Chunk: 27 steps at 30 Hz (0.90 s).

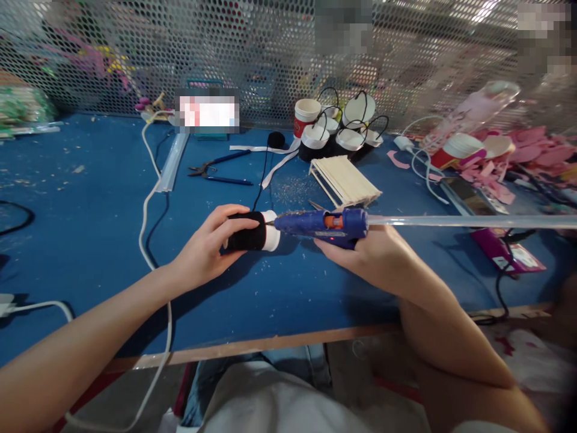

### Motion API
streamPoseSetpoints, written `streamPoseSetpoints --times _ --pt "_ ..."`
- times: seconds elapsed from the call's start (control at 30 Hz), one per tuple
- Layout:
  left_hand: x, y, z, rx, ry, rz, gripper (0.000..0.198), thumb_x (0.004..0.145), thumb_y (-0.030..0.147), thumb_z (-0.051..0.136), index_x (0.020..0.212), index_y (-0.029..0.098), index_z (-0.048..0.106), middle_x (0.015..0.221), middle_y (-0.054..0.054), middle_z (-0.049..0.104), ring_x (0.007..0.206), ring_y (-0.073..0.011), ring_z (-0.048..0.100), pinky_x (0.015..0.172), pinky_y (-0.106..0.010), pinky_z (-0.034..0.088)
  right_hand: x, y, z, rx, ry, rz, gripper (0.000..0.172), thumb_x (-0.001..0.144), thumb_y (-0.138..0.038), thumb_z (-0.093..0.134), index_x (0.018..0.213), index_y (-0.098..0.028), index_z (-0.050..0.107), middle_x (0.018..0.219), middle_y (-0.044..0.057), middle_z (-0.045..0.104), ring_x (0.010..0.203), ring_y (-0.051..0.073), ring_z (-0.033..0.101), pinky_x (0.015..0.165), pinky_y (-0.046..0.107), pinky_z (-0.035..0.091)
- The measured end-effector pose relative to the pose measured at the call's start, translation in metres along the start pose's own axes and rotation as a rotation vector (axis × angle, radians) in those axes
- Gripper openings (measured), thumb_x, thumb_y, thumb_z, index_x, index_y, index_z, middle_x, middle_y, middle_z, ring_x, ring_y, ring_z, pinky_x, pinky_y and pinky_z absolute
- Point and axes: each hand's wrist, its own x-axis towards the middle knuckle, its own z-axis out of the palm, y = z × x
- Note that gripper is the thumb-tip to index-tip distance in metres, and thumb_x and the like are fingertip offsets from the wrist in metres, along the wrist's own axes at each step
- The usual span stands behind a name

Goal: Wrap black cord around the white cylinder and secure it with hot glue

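My left hand is wrapped round a small cup that lies on its side, with black cord or yarn covering most of it and a white band bare at its right end. My right hand grips a blue hot glue gun, a long clear glue stick sticking out of its back. The nozzle meets the cup about where the black ends and the white begins. From the cup a black strand leads up to a ball of black yarn.
Cutting pliers, white ribbon and bagged glue sticks lie beyond my hands. Several black-wrapped cups with cord handles stand behind a stack of wooden sticks. A white cable crosses at left; pink scraps heap at right.
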Motion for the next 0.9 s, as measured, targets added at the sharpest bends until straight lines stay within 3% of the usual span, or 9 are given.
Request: streamPoseSetpoints --times 0.3,0.6,0.9 --pt "-0.003 0.003 0.0 0.042 -0.046 0.062 0.036 0.08 0.01 0.055 0.113 0.019 0.047 0.122 -0.014 0.044 0.113 -0.0251 0.047 0.087 -0.039 0.048 0.004 0.005 0.004 0.04 0.03 -0.006 0.017 0.074 -0.026 0.049 0.075 -0.016 0.062 0.048 -0.002 0.043 0.046 0.01 0.032 0.045 0.025 0.029" --pt "-0.002 0.005 -0.001 0.053 -0.051 0.118 0.035 0.079 0.007 0.055 0.112 0.018 0.048 0.122 -0.015 0.045 0.112 -0.0253 0.048 0.091 -0.042 0.046 0.005 0.008 0.004 0.006 0.038 -0.026 0.016 0.074 -0.027 0.052 0.062 -0.017 0.055 0.045 -0.005 0.035 0.044 0.009 0.03 0.044 0.025 0.028" --pt "-0.001 0.001 0.0 0.002 -0.011 0.017 0.038 0.078 0.013 0.059 0.114 0.02 0.047 0.12 -0.013 0.047 0.113 -0.0239 0.048 0.094 -0.044 0.044 0.0 -0.001 -0.001 0.041 0.015 0.006 0.016 0.074 -0.025 0.049 0.07 -0.017 0.061 0.047 -0.004 0.038 0.044 0.009 0.029 0.043 0.025 0.03"
